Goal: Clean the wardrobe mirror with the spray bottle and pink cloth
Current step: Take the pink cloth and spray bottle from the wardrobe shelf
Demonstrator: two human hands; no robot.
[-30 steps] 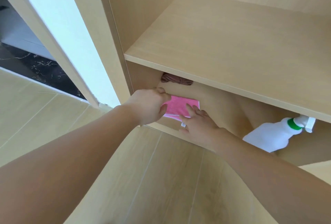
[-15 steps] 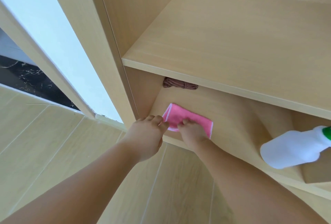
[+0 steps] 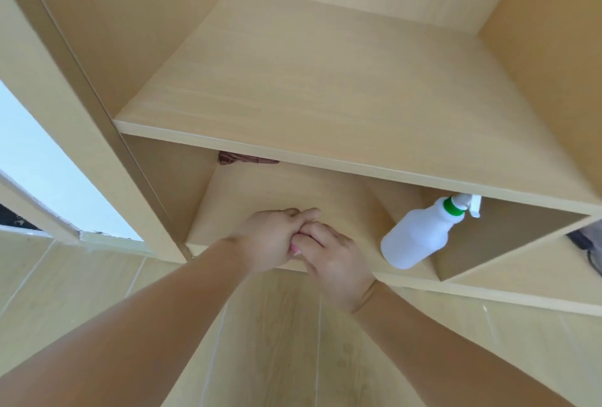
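Both hands meet at the front edge of the lower light-wood wardrobe shelf. The left hand and the right hand press together with fingers curled, closed around the small pink cloth, of which only a sliver shows between them near the shelf's front edge. The white plastic spray bottle with a green collar and white trigger lies tilted on the same shelf toward its right side, its base toward the front edge and its nozzle pointing back under the upper wooden shelf, well apart from the hands. A dark brown bundle sits at the back left corner of the lower shelf, partly hidden by the upper shelf's front edge.
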